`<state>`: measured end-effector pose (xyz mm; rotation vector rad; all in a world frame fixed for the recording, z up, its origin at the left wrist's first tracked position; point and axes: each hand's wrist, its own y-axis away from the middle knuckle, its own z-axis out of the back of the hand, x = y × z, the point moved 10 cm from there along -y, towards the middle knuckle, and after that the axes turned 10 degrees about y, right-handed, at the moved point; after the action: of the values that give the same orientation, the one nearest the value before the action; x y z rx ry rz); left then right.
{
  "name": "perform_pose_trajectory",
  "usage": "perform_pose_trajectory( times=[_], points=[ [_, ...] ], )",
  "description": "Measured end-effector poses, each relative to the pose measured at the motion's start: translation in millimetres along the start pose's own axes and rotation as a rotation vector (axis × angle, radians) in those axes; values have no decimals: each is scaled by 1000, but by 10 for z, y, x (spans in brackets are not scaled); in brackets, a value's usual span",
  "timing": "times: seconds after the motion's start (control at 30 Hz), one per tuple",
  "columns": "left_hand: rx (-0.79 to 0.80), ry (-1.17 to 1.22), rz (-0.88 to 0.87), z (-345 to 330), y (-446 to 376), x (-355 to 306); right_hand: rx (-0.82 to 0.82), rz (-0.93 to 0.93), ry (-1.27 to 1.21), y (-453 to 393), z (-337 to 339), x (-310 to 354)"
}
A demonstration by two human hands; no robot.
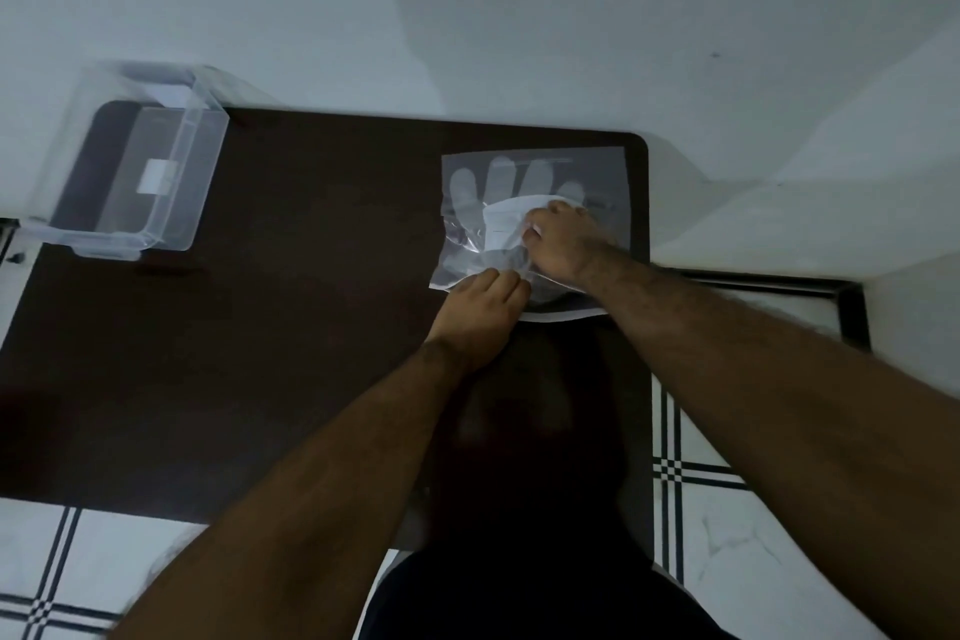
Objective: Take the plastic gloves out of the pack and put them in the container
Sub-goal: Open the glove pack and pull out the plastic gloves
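Observation:
A clear plastic pack [597, 172] lies flat at the far right of the dark brown table [291, 307]. Translucent plastic gloves [498, 182] show through it, fingers pointing away from me, with a white paper insert [501, 218] over their palm. My left hand [480, 312] pinches the pack's near edge, which is lifted and crumpled. My right hand [558, 239] rests on the pack, fingers closed on the film beside the insert. A clear plastic container [140, 161] stands open at the table's far left corner, nothing visible inside.
A white wall [467, 16] runs behind the table. White floor tiles with black lines [691, 473] show to the right and near left. A black frame edge [852, 312] lies right of the table.

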<state>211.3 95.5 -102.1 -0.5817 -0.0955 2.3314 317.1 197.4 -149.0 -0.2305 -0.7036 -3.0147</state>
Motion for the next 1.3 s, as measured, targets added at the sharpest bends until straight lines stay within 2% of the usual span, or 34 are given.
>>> perform_pose_trajectory(
  times=[0.27, 0.53, 0.63, 0.77, 0.83, 0.97, 1.1, 1.17, 1.3],
  points=[
    [-62, 3, -25, 115, 243, -295, 26, -66, 19, 22, -15, 12],
    [15, 40, -86, 142, 809, -806, 46, -93, 89, 60, 37, 22],
    [73, 39, -65, 69, 1078, -930, 30, -95, 127, 60, 11, 57],
    [65, 15, -47, -18, 1454, -1056, 55, -90, 153, 37, -112, 71],
    [73, -5, -18, -66, 1633, -1077, 15, -50, 180, 95, -128, 140],
    [124, -1, 39, -129, 1908, -1074, -138, 56, 197, 525, -124, 435],
    [179, 27, 60, -125, 2127, -1052, -367, 252, 137, 1411, -226, 752],
    [180, 51, 53, -88, 2211, -1049, -358, 292, 150, 1801, -508, 843],
    [199, 62, 13, -82, 2405, -1029, -229, 248, 168, 2307, -1138, 912]
  ],
)
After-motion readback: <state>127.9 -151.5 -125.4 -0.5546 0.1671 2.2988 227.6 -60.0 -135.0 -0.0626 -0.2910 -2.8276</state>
